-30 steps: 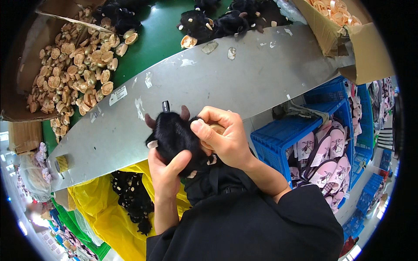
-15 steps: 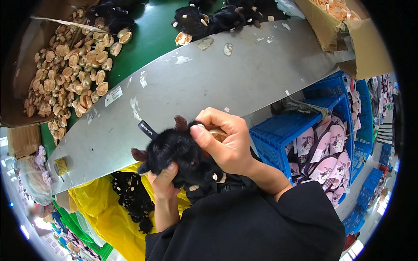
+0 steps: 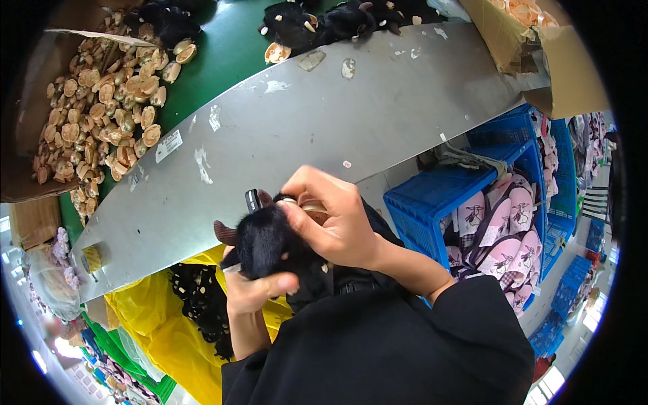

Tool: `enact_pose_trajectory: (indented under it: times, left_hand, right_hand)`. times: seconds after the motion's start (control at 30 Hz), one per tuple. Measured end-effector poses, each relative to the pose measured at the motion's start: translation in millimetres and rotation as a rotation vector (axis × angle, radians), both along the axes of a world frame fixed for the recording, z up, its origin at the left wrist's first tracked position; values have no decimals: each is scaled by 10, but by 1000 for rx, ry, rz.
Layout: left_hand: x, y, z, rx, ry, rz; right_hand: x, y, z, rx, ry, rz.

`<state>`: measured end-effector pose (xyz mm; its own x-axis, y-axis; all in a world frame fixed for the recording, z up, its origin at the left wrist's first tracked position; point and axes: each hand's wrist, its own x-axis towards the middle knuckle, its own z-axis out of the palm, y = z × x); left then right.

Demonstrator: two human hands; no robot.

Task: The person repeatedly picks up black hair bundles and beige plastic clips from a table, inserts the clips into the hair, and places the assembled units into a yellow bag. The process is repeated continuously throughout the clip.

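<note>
A black plush toy animal with brown ribbed horns and a black fabric tag is held in front of my body. My left hand grips its lower left side, thumb across the fur. My right hand is closed at the toy's upper right. A round tan and gold plastic shell sits inside its curled fingers, against the toy. The right thumb presses on the plush near a small pale piece. Some of the right fingertips are hidden behind the toy and the shell.
A metal ledge edges a green work surface. On the left a cardboard box spills plastic shells; more black plush toys lie at the back. Below are a yellow bag of black plush and blue crates with pink slippers.
The toy has turned in my hands, its tag now nearer the right horn. My right hand has shifted slightly left, and the left thumb now points right across the toy.
</note>
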<state>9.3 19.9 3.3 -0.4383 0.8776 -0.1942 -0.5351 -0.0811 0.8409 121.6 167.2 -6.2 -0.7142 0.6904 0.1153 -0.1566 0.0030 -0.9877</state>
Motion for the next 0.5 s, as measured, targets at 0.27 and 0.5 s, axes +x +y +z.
enact_pose_trajectory:
  times: [0.27, 0.5]
  left_hand:
    - [143, 209, 172, -77, 9, 409]
    - [226, 212, 183, -161, 119, 437]
  right_hand:
    - [195, -9, 114, -290, 216, 116]
    - [136, -39, 141, -170, 161, 60]
